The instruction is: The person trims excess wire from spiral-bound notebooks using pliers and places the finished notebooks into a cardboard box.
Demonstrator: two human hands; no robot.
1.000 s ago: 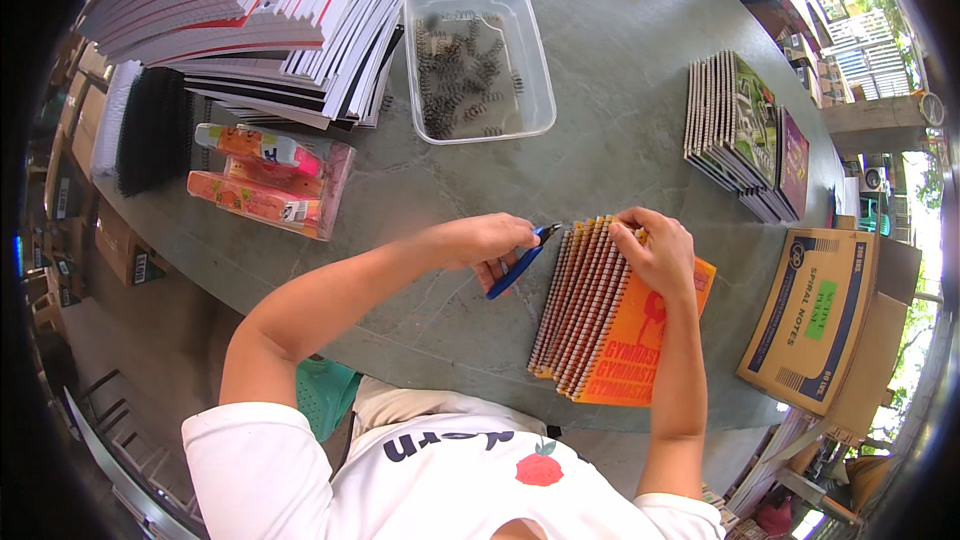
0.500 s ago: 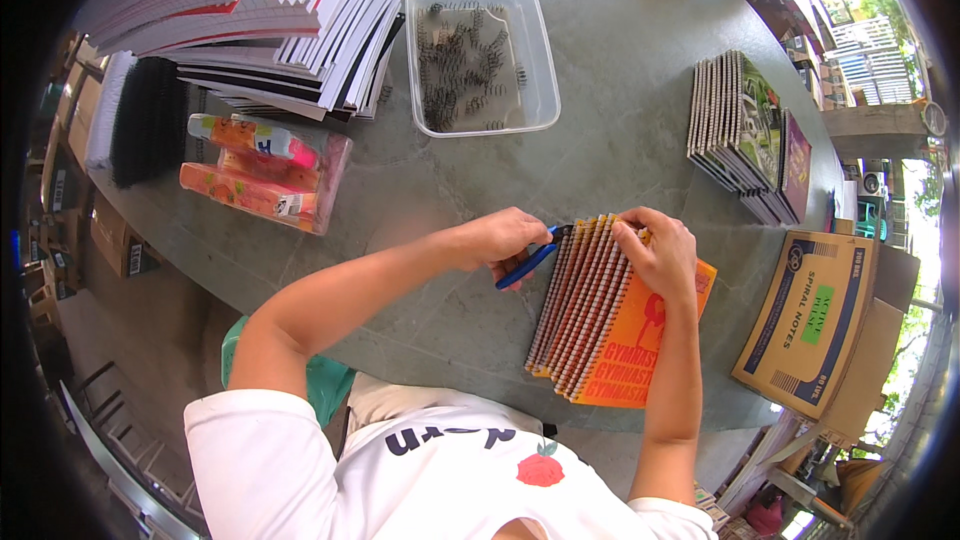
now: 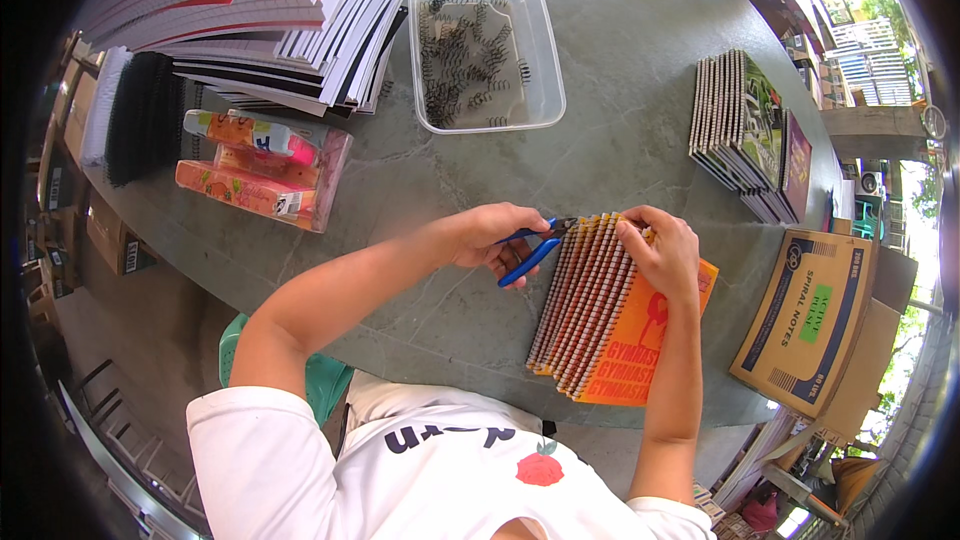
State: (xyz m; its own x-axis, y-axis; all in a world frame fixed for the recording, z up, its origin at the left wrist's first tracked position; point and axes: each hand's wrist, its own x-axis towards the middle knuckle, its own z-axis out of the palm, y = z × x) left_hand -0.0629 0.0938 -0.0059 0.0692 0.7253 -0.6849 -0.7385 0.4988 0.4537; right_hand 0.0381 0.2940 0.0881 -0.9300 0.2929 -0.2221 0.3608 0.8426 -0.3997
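My left hand (image 3: 497, 237) is closed on a pair of blue-handled cutting pliers (image 3: 532, 262), with the handles spread apart. The plier tips touch or lie very near the top corner of a stack of spiral notebooks (image 3: 632, 355) with orange covers. Along the notebooks' left side runs a row of wire coils. My right hand (image 3: 665, 252) grips the upper end of the stack, thumb on the near cover and fingers over the top edge. Whether the jaws have a wire end between them is too small to tell.
A clear plastic tub (image 3: 553, 90) holds short black coil pieces. Tall paper stacks (image 3: 330, 50), a pink-orange package (image 3: 325, 185) and a black-and-white brush-like block (image 3: 145, 120) sit at left. More spiral notebooks (image 3: 735, 130) and a cardboard box (image 3: 800, 320) stand at right.
The plier handles have spread wider in my left hand, and the plier tips have shifted slightly up and right at the coil ends. My right hand keeps its hold on the notebooks.
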